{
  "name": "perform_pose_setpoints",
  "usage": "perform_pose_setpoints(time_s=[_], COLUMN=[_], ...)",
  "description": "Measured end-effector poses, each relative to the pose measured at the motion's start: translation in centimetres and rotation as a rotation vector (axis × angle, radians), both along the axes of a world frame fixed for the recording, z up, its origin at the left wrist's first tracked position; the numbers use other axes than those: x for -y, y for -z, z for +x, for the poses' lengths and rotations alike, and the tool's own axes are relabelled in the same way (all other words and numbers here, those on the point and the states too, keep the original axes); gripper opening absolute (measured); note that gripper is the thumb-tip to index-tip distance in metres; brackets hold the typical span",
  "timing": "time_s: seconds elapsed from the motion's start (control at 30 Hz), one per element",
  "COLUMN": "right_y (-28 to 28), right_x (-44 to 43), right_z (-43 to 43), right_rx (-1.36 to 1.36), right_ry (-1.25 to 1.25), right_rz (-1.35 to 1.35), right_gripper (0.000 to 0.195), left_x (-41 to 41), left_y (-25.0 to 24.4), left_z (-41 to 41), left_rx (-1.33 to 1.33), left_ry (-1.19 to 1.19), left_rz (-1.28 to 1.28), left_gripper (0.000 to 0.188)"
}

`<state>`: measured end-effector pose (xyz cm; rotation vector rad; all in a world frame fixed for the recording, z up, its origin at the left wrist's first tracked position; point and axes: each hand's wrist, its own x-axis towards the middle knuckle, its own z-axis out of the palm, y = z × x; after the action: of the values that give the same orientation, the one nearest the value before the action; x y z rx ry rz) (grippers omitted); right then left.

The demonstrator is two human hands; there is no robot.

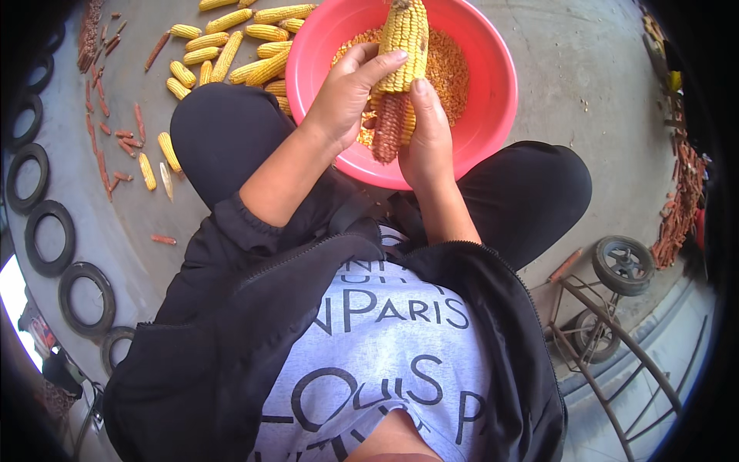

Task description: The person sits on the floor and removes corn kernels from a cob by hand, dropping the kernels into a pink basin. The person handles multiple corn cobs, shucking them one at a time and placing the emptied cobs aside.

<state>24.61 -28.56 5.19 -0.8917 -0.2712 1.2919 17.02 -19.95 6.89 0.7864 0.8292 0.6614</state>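
Observation:
Both hands are over a pink plastic basin (pixel 493 86) with loose corn kernels (pixel 453 75) in its bottom. My left hand (pixel 349 92) grips a yellow ear of corn (pixel 404 40) from the left, its thumb lying across the kernels. A bare reddish cob part (pixel 389 130) sticks out below the yellow kernels, towards me; whether it belongs to the same ear I cannot tell. My right hand (pixel 428 130) closes round the lower right side, thumb up against the kernels. More yellow kernels show beside the bare part, partly hidden by this hand.
Unshelled ears (pixel 268 32) lie left of the basin, with bare cobs (pixel 140 122) scattered farther left. Tyres (pixel 49 238) line the left side. At right are a heap of cobs (pixel 681 202) and a wheeled metal frame (pixel 612 317). My knees flank the basin.

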Motion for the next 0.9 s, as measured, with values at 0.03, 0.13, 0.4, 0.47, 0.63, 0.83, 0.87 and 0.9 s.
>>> perform_pose_setpoints(time_s=[0.03,0.13,0.4,0.47,0.63,0.83,0.87,0.9], right_y=[-0.1,-0.1,1.5,1.4,1.8,0.3,0.5,0.9], right_x=[0.1,0.0,0.2,0.1,0.2,0.2,0.3,0.4], right_z=[0.1,0.3,-0.3,-0.5,-0.1,-0.3,-0.3,-0.3], right_rx=[0.046,-0.007,0.016,0.021,-0.097,0.092,0.101,0.11], right_ry=[-0.026,0.014,0.086,0.093,0.05,0.022,0.019,0.015], right_rz=[0.002,0.006,0.0,0.007,0.04,-0.103,-0.081,-0.061], right_gripper=[0.044,0.041,0.042,0.043,0.043,0.039,0.039,0.04], left_x=[-0.1,-0.4,-0.4,-0.9,-0.6,-0.2,-0.4,-0.4], left_y=[-0.1,-0.3,2.5,3.0,2.4,1.3,1.5,1.6], left_z=[0.1,0.4,1.0,0.5,0.3,0.2,-0.1,-0.2], left_rx=[-0.018,-0.084,0.17,0.181,0.138,0.04,0.055,0.07], left_ry=[0.018,0.041,0.105,0.138,0.135,0.137,0.172,0.207], left_rz=[-0.009,-0.026,-0.196,-0.182,-0.196,-0.115,-0.112,-0.111], left_gripper=[0.035,0.03,0.034,0.039,0.038,0.033,0.033,0.033])
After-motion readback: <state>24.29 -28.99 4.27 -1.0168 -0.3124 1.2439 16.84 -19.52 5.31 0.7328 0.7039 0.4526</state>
